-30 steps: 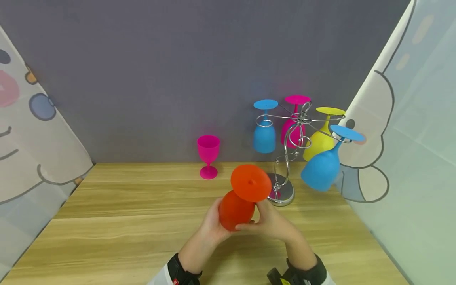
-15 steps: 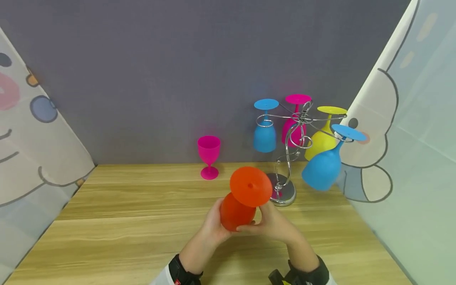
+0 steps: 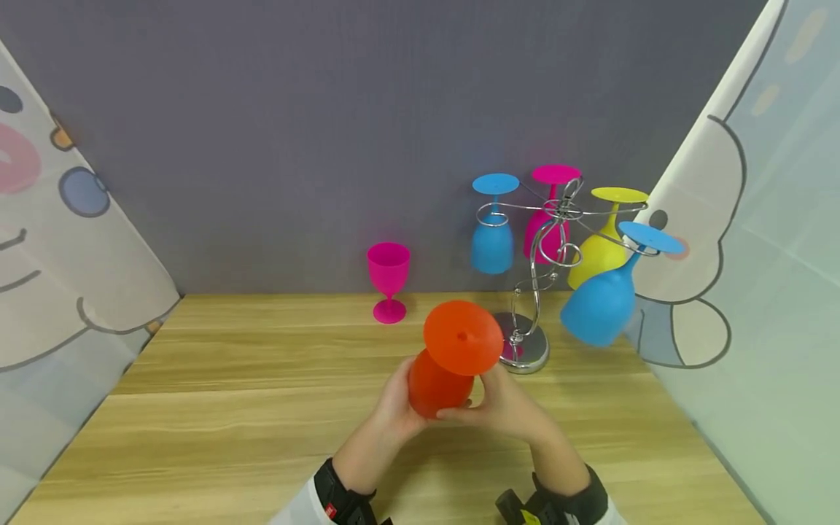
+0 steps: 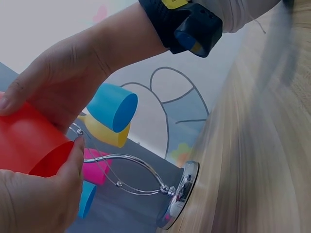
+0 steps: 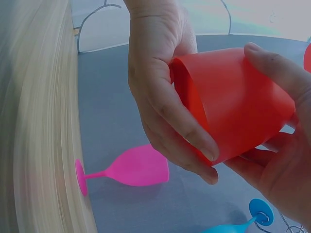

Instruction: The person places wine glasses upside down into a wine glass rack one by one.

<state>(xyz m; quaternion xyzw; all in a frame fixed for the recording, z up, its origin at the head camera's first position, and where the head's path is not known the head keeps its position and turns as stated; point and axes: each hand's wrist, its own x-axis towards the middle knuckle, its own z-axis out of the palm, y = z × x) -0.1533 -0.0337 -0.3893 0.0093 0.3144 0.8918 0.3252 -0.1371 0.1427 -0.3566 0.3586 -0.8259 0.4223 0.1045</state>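
Together, both hands hold one orange glass (image 3: pixel 446 361) upside down above the surface (image 3: pixel 230 408): left hand (image 3: pixel 394 405) and right hand (image 3: pixel 505 405) each have fingers curled round its bowl, foot tilted up. Beyond the fingers stands one chrome rack (image 3: pixel 534 292) carrying four hanging glasses: two blue (image 3: pixel 492 244), one pink (image 3: pixel 547 230), one yellow (image 3: pixel 600 251). Farther left of the fingers, one pink glass (image 3: pixel 389 281) stands upright alone. The orange stem is hidden behind the foot; the rack's pink glass is partly covered by wire.

Inverted orange goblet (image 3: pixel 446 364), foot upward
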